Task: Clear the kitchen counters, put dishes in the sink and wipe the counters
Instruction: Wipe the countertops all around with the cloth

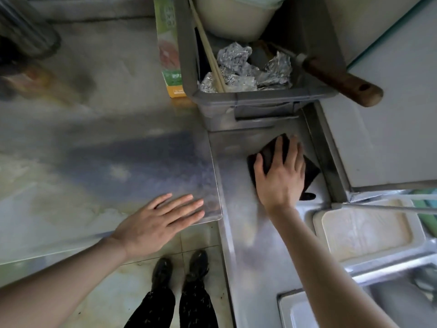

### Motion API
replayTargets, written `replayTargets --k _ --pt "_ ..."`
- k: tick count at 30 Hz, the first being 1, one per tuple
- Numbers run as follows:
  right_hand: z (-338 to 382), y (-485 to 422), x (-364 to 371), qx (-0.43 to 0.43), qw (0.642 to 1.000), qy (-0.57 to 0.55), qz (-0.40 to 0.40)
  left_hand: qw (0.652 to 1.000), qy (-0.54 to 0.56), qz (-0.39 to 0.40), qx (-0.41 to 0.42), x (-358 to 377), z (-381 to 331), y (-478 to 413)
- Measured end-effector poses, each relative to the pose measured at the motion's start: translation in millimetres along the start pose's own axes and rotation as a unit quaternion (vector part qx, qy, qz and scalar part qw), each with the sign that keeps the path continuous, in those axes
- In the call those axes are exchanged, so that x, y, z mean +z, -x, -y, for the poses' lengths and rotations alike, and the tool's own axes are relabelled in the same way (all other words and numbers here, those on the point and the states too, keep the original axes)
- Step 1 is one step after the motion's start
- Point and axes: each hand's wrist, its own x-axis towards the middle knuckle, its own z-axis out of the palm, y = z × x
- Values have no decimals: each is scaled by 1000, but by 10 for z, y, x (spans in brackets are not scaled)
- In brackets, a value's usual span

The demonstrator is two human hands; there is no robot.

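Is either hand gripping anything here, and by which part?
Nothing is gripped. The right hand presses flat on the middle of the dark folded cloth; the left hand rests flat on the corner of the steel counter.

Black cloth (pixel 311 172) under the right hand (pixel 281 178). Beyond it, grey bin (pixel 236 112) of crinkled silver foil (pixel 236 65), brown wooden handle (pixel 343 84), green-and-orange carton (pixel 169 55). Right of the right forearm, cream tray (pixel 361 233) with brownish staining. Under the left hand (pixel 156 223), dull silver counter (pixel 94 162) blotched yellowish. Below both, black trousers (pixel 194 304) flecked pale, black shoes (pixel 163 271), pale greenish floor tiles (pixel 132 299).
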Motion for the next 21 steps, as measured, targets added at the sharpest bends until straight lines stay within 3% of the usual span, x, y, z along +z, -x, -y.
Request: replayTargets --k 2,3,7,9,15,18,21 --pt "186 18 34 39 998 -37 -25 1000 -4 -8 2 3 -3 1" --pt "274 86 40 20 998 -47 -22 1000 -3 -13 2 6 -5 4" --pt "295 525 28 -216 975 -36 27 1000 9 -21 1 -8 -12 -5" --pt "107 446 1 -251 967 -30 26 1000 9 -21 -1 -8 -15 -5" --pt "-62 -227 27 -66 996 -50 -28 1000 7 -19 -2 29 -20 0" --pt "131 -168 8 9 981 -181 -67 1000 8 -11 -1 36 -19 -10" --pt "445 125 -76 54 951 -303 -36 1000 10 -4 -9 19 -31 -13"
